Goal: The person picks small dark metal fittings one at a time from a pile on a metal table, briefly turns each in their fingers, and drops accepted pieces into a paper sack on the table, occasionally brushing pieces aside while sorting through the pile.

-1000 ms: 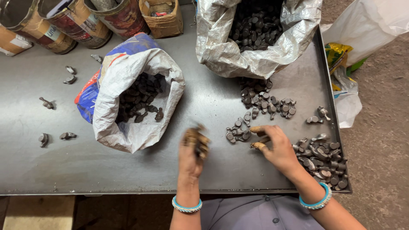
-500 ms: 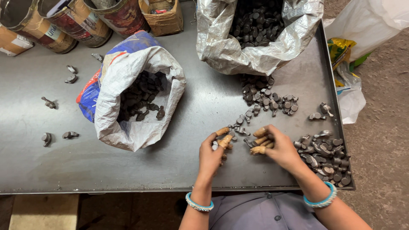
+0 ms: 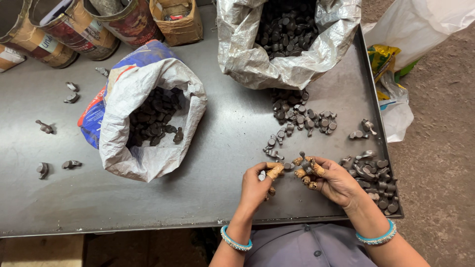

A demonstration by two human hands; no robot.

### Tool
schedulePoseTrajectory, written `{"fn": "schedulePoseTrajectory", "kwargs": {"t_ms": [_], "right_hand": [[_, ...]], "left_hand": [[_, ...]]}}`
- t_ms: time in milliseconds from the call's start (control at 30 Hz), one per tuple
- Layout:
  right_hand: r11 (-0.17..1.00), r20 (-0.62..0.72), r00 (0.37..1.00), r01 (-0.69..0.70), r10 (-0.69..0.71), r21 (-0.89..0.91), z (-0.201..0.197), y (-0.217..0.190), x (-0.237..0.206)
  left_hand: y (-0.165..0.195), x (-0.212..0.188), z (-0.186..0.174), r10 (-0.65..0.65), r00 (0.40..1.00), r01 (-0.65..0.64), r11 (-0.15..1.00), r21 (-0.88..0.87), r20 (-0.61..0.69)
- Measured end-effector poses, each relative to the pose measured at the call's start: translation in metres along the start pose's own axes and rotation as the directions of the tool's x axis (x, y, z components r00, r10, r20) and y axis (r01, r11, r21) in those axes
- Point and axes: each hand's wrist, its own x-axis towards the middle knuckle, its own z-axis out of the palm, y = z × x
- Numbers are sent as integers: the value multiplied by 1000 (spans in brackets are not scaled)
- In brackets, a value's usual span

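My left hand point(image 3: 258, 184) pinches a small dark metal piece point(image 3: 261, 175) between taped fingertips near the front edge of the grey metal table point(image 3: 217, 148). My right hand point(image 3: 332, 179) is close beside it, its taped fingers closed around another small dark metal piece point(image 3: 303, 157). Both hands hover just in front of a loose scatter of the same metal pieces point(image 3: 302, 116). A heap of them point(image 3: 373, 175) lies to the right of my right hand.
A white woven sack point(image 3: 143, 113) holding dark pieces lies open at centre left. A silver plastic bag point(image 3: 292, 39) full of pieces stands at the back. Tins point(image 3: 74, 24) and a small basket point(image 3: 175, 20) line the far edge. Single pieces point(image 3: 44, 127) lie at left.
My left hand has come from the left back to the scatter and now holds a piece beside my right hand. My right hand stayed in place, working its piece.
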Motion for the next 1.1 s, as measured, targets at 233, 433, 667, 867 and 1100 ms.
{"fn": "schedulePoseTrajectory", "kwargs": {"t_ms": [233, 433, 667, 867, 1100], "right_hand": [[982, 25, 997, 82, -79, -171, 9, -2, -8], [840, 25, 935, 329, -354, -431, 15, 5, -8], [759, 32, 906, 373, -423, -533, 13, 6, -9], [731, 33, 905, 364, -425, -577, 16, 8, -10], [652, 44, 921, 307, -387, -693, 27, 10, -12]], "left_hand": [[-3, 2, -3, 71, 995, -69, 997, 27, -74], [3, -1, -6, 25, 999, -30, 982, -189, -28], [4, -4, -4, 8, 1000, -2, 956, -295, 18], [6, -5, -4, -12, 997, 39, 938, -345, 80], [-9, -3, 10, 81, 983, -14, 927, -376, 164]]}}
